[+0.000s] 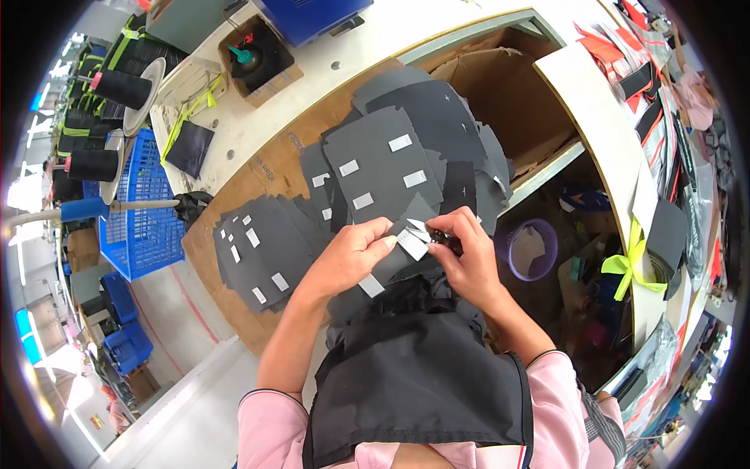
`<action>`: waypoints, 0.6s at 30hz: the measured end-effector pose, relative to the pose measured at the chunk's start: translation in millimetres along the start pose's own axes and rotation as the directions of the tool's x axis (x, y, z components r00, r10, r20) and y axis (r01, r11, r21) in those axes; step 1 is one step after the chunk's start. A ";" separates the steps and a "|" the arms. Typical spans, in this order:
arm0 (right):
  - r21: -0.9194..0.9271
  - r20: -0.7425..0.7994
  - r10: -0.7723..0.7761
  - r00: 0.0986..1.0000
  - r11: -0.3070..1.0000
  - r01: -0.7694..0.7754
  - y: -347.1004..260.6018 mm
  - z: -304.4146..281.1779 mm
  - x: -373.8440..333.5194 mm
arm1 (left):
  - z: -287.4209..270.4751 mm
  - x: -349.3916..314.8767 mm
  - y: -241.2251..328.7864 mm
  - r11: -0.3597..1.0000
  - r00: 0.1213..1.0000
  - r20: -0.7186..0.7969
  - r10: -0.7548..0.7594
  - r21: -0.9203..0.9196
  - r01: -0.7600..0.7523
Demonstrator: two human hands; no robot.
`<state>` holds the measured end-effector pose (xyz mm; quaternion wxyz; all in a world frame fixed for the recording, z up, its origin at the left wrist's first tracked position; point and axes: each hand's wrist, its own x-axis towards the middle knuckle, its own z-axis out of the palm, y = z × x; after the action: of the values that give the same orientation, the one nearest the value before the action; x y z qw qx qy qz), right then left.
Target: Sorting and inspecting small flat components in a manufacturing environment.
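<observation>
Small white rectangular labels (412, 245) sit between both hands, over dark-grey flat panels (381, 148). Right hand (473, 262) pinches them; left hand (348, 254) at their edge, I can't tell if gripping. Slack pinch could scatter them.

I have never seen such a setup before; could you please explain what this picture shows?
There is no robot: the work is bare-handed, filmed by a fisheye camera worn on the head, looking down, so straight edges bend near the rim. On the brown board lie dark grey pieces in overlapping piles, some bearing white patches. Beyond the black apron, the left hand and right hand pinch small white labels between them; whether the right hand's grip has anything else is unclear.
</observation>
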<state>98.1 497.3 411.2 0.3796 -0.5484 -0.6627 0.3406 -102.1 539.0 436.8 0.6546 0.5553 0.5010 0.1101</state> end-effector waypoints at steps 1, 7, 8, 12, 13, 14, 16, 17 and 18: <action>0.158 -0.016 0.085 0.996 0.984 -0.081 0.9 2.0 -1.4 | -0.5 0.7 -0.7 0.999 1.000 0.000 0.010 -0.040 -0.010; -0.038 0.053 -0.128 0.990 0.991 0.130 -2.4 -21.6 7.7 | -4.7 -5.6 -3.8 0.998 1.000 -0.006 -0.009 -0.063 0.009; -0.177 0.141 -0.252 0.957 0.945 0.275 -1.9 -25.5 11.1 | -4.4 -6.2 -1.0 1.000 1.000 -0.006 -0.015 -0.025 0.015; -0.179 0.228 -0.308 0.923 0.919 0.351 -2.2 -34.1 21.8 | -7.8 -8.4 11.7 0.989 1.000 0.027 -0.016 0.146 0.012; -0.171 0.242 -0.340 0.909 0.907 0.385 -0.4 -34.5 23.4 | -9.9 -7.9 13.7 0.983 0.998 0.060 -0.002 0.186 -0.010; -0.161 0.257 -0.372 0.892 0.894 0.419 0.2 -34.4 24.1 | -12.1 -7.8 14.5 0.974 0.996 0.092 0.012 0.224 -0.032; -0.158 0.259 -0.402 0.878 0.879 0.449 -0.1 -32.8 23.3 | -15.5 -6.9 12.3 0.974 0.993 0.118 0.029 0.219 -0.055; -0.161 0.258 -0.432 0.864 0.863 0.479 -0.1 -32.6 23.0 | -16.4 -6.2 11.2 0.973 0.988 0.147 0.051 0.217 -0.082; -0.162 0.259 -0.433 0.864 0.862 0.480 0.9 -31.6 20.9 | -16.6 -5.9 9.6 0.973 0.988 0.146 0.052 0.215 -0.084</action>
<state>123.9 519.1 428.3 0.3130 -0.3738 -0.8446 0.2214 -113.9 548.5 449.9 0.6181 0.6478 0.4437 0.0369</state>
